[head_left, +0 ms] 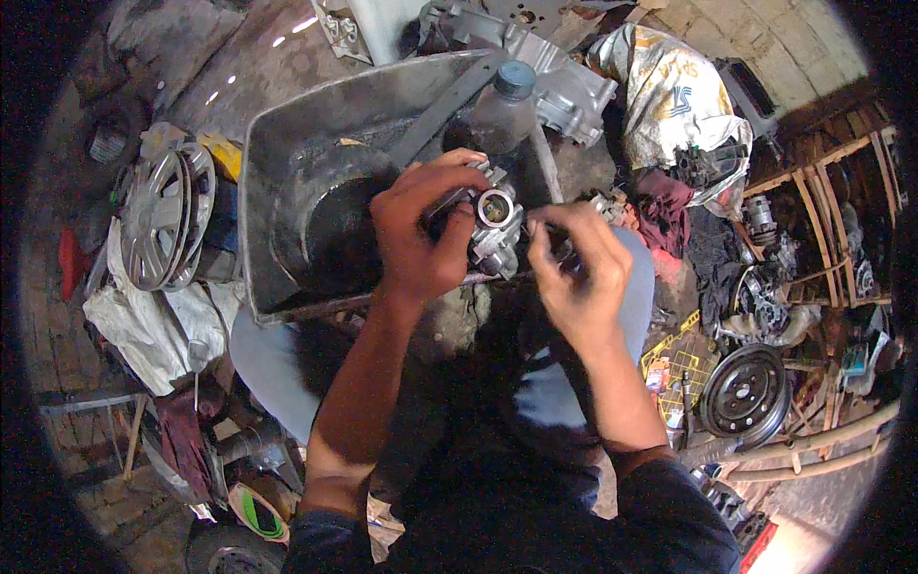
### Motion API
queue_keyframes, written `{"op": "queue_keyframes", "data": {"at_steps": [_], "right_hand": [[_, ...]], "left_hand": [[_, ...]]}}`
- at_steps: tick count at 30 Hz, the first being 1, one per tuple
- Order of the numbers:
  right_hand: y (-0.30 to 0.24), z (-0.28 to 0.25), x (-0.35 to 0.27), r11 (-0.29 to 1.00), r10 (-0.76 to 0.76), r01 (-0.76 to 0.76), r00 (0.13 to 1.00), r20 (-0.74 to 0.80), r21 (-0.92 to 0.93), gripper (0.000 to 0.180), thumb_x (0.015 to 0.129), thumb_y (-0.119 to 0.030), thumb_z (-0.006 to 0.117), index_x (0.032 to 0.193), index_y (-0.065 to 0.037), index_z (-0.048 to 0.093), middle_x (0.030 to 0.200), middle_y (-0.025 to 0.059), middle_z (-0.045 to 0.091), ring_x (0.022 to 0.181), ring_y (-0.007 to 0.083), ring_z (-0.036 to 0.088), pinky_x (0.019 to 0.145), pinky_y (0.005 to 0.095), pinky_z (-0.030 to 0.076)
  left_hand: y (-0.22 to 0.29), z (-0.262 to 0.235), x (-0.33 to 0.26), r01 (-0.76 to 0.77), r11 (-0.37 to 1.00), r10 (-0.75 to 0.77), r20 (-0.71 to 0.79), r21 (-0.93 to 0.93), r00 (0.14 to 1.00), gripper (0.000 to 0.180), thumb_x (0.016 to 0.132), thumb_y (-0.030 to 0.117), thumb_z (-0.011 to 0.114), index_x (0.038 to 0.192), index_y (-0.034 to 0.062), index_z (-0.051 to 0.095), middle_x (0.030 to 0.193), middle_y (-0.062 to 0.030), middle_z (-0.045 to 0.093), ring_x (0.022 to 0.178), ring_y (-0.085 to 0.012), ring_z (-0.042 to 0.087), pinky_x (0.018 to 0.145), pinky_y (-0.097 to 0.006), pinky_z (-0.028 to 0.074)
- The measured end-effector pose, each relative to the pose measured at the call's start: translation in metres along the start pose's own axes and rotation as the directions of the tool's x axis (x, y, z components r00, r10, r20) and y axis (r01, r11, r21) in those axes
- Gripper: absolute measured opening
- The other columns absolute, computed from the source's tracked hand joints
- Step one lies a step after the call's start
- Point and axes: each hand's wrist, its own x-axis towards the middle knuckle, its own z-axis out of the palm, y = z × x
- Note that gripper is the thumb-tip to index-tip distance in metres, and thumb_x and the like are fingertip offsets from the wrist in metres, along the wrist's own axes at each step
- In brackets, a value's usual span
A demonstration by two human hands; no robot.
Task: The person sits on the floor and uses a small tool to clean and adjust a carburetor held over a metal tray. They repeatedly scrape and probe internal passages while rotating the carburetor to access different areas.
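Note:
A small silvery metal engine part, which looks like a carburetor, has a round bore facing up. My left hand is wrapped round its left side, fingers closed on it over the near right part of the basin. Just right of the part, my right hand is curled, with thumb and forefinger pinched near the part's side. Whatever lies between those fingertips is too small to make out. Behind the part, inside the basin, stands a clear plastic bottle with a blue cap.
A large dark basin with dark liquid sits before my knees. Silvery castings lie behind it. Wheel covers lean at the left. A white sack, rags, a yellow wire basket and a black wheel rim crowd the right.

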Motion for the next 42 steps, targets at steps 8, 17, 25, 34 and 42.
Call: {"op": "queue_keyframes", "data": {"at_steps": [8, 17, 25, 34, 42], "right_hand": [[0.012, -0.002, 0.003, 0.994, -0.102, 0.102, 0.995, 0.006, -0.047, 0.018, 0.081, 0.01, 0.074, 0.096, 0.004, 0.068, 0.088, 0.0154, 0.068, 0.078, 0.0281, 0.069, 0.071, 0.0345, 0.054], [0.008, 0.002, -0.001, 0.983, -0.181, 0.18, 0.983, 0.037, 0.026, 0.022, 0.082, 0.007, 0.072, 0.103, 0.002, 0.066, 0.09, 0.0184, 0.064, 0.082, 0.0364, 0.065, 0.073, 0.0422, 0.053], [0.007, 0.001, -0.003, 0.988, -0.155, 0.154, 0.986, 0.065, 0.017, 0.022, 0.081, 0.005, 0.073, 0.101, 0.002, 0.065, 0.088, 0.0187, 0.059, 0.079, 0.0385, 0.062, 0.07, 0.045, 0.051], [0.013, 0.0, 0.006, 0.996, -0.077, 0.079, 0.996, 0.039, -0.042, 0.019, 0.083, 0.004, 0.072, 0.1, 0.003, 0.064, 0.088, 0.0189, 0.061, 0.08, 0.0379, 0.063, 0.07, 0.0437, 0.052], [0.004, 0.002, 0.001, 0.999, -0.043, 0.042, 0.997, 0.065, 0.013, 0.013, 0.086, 0.003, 0.071, 0.098, 0.003, 0.065, 0.086, 0.019, 0.061, 0.077, 0.0385, 0.064, 0.069, 0.0441, 0.051]], "left_hand": [[-0.001, -0.001, 0.002, -0.013, 0.999, 0.013, 0.001, 0.051, 1.0, 0.022, 0.076, 0.006, 0.061, 0.094, 0.0, 0.072, 0.104, -0.0193, 0.075, 0.102, -0.0342, 0.073, 0.091, -0.04, 0.051], [-0.001, 0.0, 0.001, -0.025, 0.999, 0.025, 0.006, 0.029, 1.0, 0.023, 0.073, 0.003, 0.061, 0.093, -0.0005, 0.072, 0.103, -0.0194, 0.075, 0.101, -0.0342, 0.073, 0.091, -0.04, 0.051], [0.0, 0.0, 0.0, -0.011, 1.0, 0.011, -0.005, 0.019, 1.0, 0.024, 0.072, 0.002, 0.06, 0.093, 0.0, 0.072, 0.105, -0.0193, 0.075, 0.101, -0.0346, 0.073, 0.093, -0.04, 0.051], [0.0, -0.001, 0.0, -0.004, 0.999, 0.003, 0.003, 0.04, 1.0, 0.023, 0.073, 0.003, 0.061, 0.094, 0.0, 0.072, 0.104, -0.0187, 0.075, 0.101, -0.0344, 0.073, 0.092, -0.04, 0.051], [-0.001, 0.0, -0.001, -0.002, 0.999, 0.002, 0.007, 0.04, 1.0, 0.023, 0.073, 0.004, 0.061, 0.093, -0.0004, 0.072, 0.104, -0.0187, 0.075, 0.101, -0.0338, 0.073, 0.092, -0.039, 0.051]]}}
